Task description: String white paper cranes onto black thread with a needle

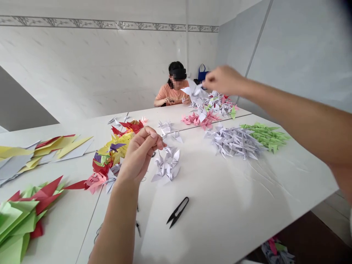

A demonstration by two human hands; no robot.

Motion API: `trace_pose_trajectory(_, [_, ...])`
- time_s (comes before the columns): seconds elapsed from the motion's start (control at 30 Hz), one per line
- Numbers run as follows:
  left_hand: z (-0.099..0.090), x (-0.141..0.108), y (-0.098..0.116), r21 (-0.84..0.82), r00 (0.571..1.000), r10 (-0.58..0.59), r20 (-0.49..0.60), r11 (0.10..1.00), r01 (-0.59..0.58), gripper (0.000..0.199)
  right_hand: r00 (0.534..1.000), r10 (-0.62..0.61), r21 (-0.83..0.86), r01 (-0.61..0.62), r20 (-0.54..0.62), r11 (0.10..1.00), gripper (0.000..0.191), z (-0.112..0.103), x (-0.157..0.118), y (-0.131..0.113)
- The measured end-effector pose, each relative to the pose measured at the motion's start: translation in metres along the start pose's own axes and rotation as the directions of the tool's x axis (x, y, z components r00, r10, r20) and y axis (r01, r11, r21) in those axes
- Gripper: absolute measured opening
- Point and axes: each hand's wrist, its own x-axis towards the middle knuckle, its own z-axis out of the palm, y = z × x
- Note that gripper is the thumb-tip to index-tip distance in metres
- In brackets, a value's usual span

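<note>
My left hand is closed in a pinch above the middle of the white table, its fingertips on a thin string or wire. Just below and right of it lies a small group of white paper cranes. My right hand, raised and slightly blurred, pinches a white paper crane by its edge. Whether a string runs between my hands cannot be made out. Black thread snips lie on the table nearer to me.
White cranes and green cranes are heaped at right, pink cranes behind. Colored cranes and folded papers occupy the left. A person in orange sits across the table, handling small items.
</note>
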Motion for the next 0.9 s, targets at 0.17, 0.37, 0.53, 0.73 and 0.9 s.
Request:
trace_pose_trajectory(0.17, [0.004, 0.011, -0.026, 0.304, 0.986, -0.053, 0.156, 0.953, 0.004, 0.024, 0.867, -0.023, 0.123, -0.044, 0.497, 0.991, 0.028, 0.066, -0.154, -0.026])
trace_pose_trajectory(0.37, [0.031, 0.015, -0.094, 0.565, 0.916, -0.205, 0.345, 0.825, -0.028, 0.015, 0.836, 0.024, 0.139, -0.12, 0.549, 0.983, 0.032, 0.105, -0.273, -0.055])
trace_pose_trajectory(0.53, [0.052, 0.009, -0.141, 0.63, 0.89, -0.236, 0.39, 0.774, -0.071, 0.017, 0.875, 0.011, 0.164, -0.103, 0.484, 0.981, 0.028, 0.102, -0.305, -0.056])
trace_pose_trajectory(0.73, [0.055, 0.016, -0.176, 0.736, 0.944, -0.226, 0.238, 0.677, -0.023, 0.013, 0.902, 0.023, 0.221, -0.13, 0.432, 0.967, 0.031, 0.104, -0.334, -0.05])
trace_pose_trajectory(0.9, [0.054, 0.027, -0.198, 0.787, 0.964, -0.211, 0.161, 0.617, 0.004, 0.011, 0.87, 0.109, 0.207, -0.233, 0.48, 0.95, 0.034, 0.11, -0.361, -0.055])
